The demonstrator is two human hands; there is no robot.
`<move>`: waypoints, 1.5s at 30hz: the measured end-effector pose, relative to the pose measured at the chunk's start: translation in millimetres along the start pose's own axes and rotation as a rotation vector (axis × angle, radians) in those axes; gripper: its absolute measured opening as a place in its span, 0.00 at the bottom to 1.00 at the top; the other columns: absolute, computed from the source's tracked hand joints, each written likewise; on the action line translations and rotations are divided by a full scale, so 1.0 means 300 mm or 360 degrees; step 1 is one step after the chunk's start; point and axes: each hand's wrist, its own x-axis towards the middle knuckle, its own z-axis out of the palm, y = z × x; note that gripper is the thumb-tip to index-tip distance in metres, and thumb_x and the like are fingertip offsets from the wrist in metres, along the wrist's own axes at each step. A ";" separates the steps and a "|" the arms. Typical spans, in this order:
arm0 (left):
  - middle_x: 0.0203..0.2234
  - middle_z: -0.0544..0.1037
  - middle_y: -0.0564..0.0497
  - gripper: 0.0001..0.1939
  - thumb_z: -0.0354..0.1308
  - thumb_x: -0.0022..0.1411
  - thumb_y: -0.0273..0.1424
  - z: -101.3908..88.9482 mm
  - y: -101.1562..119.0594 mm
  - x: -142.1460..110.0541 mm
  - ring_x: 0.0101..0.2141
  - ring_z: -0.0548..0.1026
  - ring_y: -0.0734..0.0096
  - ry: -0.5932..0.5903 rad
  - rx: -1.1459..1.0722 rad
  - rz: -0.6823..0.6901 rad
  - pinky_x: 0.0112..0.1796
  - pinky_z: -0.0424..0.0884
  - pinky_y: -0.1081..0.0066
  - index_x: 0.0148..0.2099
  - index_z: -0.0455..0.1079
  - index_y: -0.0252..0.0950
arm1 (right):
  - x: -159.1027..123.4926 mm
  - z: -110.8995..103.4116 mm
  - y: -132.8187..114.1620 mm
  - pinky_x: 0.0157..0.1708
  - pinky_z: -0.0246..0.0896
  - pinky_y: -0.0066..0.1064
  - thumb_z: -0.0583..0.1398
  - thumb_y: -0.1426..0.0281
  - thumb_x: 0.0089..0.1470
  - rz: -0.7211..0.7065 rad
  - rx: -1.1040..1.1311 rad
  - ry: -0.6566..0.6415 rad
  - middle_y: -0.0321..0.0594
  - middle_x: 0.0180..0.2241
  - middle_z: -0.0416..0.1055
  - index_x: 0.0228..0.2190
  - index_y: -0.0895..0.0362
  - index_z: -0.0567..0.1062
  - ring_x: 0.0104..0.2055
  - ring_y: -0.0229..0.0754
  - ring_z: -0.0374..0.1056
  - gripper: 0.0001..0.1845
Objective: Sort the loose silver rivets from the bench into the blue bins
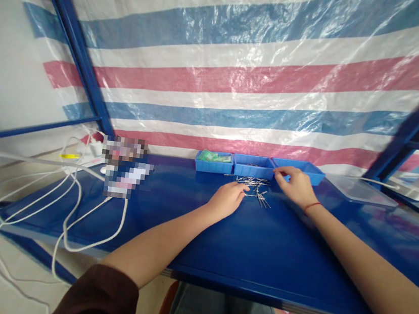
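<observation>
My left hand (226, 199) is closed in a pinch just above the blue table. A thin metal rod (250, 195) sticks out from its fingertips to the right. Beside those fingers lies a loose pile of thin metal rods (254, 182), with a small fanned bunch (263, 199) nearer to me. My right hand (296, 186) is at the front of the right blue bin (312, 175), thumb and forefinger curled together; whatever is between them is too small to make out. The middle blue bin (252, 171) has a few thin pieces inside.
The left blue bin (214, 166) contains green and clear plastic packets. A clear flat lid (360, 190) lies right of the bins. White cables (73, 211) loop over the table's left side. Behind the table (251, 254) hangs a striped plastic sheet (219, 76).
</observation>
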 end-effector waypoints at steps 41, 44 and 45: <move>0.39 0.75 0.49 0.12 0.52 0.60 0.37 -0.008 0.012 0.016 0.37 0.72 0.72 0.0223 -0.1029 -0.0304 0.38 0.67 0.73 0.42 0.69 0.36 | -0.072 0.018 -0.302 0.27 0.63 0.32 0.61 0.55 0.45 0.0247 0.1256 -0.0159 0.41 0.30 0.73 0.29 0.57 0.75 0.30 0.41 0.68 0.17; 0.40 0.74 0.49 0.12 0.53 0.59 0.36 -0.010 0.010 0.016 0.35 0.72 0.73 0.0341 -0.0947 -0.0318 0.36 0.67 0.74 0.42 0.69 0.36 | -0.070 0.018 -0.290 0.28 0.64 0.32 0.60 0.57 0.47 0.0234 0.1213 -0.0151 0.40 0.30 0.73 0.30 0.57 0.75 0.31 0.41 0.67 0.16; 0.39 0.74 0.49 0.11 0.54 0.59 0.36 -0.011 0.009 0.015 0.35 0.72 0.74 0.0376 -0.0920 -0.0321 0.35 0.67 0.75 0.42 0.69 0.36 | -0.069 0.018 -0.286 0.28 0.64 0.31 0.60 0.57 0.47 0.0238 0.1205 -0.0150 0.40 0.30 0.72 0.30 0.57 0.75 0.31 0.40 0.67 0.15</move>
